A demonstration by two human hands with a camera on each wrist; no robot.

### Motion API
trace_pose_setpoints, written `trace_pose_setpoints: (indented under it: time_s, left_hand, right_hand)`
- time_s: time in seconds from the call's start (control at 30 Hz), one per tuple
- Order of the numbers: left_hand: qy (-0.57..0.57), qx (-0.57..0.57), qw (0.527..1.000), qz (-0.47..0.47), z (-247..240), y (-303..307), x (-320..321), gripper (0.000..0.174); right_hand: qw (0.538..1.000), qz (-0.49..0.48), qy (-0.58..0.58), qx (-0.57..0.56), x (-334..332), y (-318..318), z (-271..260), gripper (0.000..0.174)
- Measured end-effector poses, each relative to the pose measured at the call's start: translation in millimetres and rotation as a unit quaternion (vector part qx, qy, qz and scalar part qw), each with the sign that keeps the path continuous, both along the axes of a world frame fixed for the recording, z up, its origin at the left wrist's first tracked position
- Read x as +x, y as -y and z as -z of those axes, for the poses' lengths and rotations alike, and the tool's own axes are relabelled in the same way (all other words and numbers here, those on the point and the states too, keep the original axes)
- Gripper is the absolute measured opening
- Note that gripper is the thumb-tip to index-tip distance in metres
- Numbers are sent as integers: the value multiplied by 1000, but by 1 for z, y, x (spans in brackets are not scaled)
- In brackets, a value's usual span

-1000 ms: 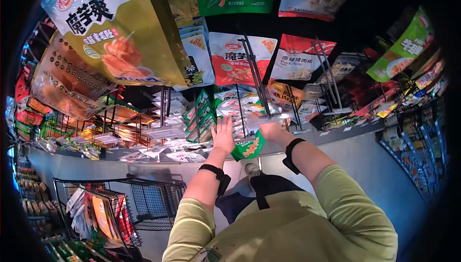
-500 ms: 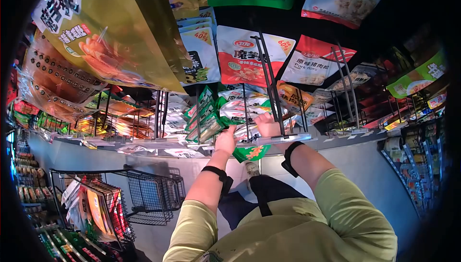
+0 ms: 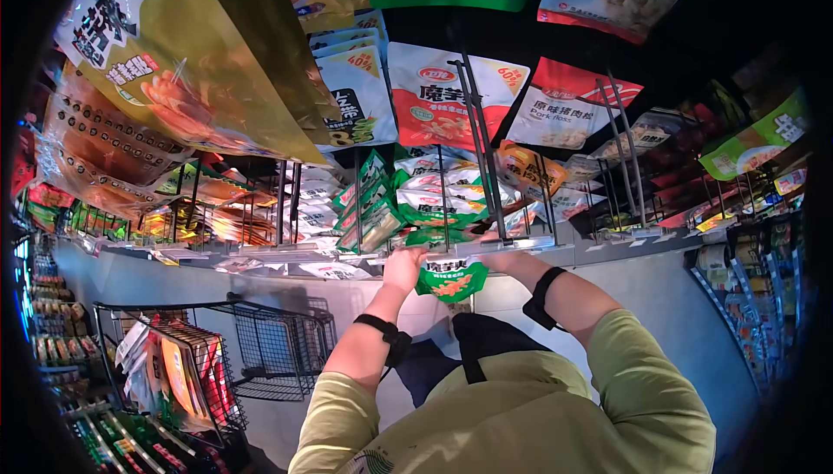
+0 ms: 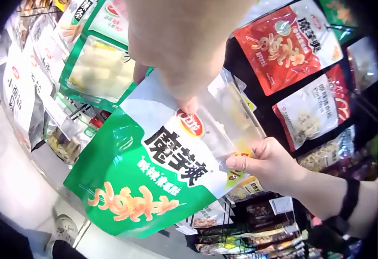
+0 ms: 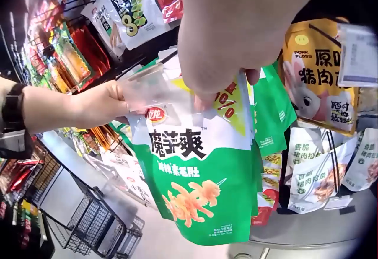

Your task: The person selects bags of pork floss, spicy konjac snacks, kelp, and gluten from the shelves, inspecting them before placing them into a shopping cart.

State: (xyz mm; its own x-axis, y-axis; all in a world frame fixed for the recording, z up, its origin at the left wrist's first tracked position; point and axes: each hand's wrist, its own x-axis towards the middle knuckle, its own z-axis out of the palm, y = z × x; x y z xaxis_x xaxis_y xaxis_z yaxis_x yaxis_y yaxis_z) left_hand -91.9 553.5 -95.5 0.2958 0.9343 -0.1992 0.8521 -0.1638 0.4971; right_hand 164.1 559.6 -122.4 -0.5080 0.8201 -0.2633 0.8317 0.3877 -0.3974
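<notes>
At the grey shelf's edge, a green-and-white pouch hangs above pale floor.

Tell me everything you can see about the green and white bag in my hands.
The green and white bag is glossy, apparently plastic, with a red oval logo, bold black characters, a yellow corner and a picture of orange food pieces. It hangs roughly upright, front outward. The left hand and right hand grip its upper corners. Clear plastic covers part of its top.
</notes>
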Motion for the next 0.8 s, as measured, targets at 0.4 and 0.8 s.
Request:
trace_pose_setpoints:
  time_s: [0.4,0.8]
  left_hand:
    - [128,-4,992,-9,-4,103,-18,22]
    - [86,6,992,-89,-133,191,-111,19]
  right_hand:
    - [993,-70,-6,-93,-12,53,-47,19]
    - [876,-53,-371,-304,-94,75,-95,30]
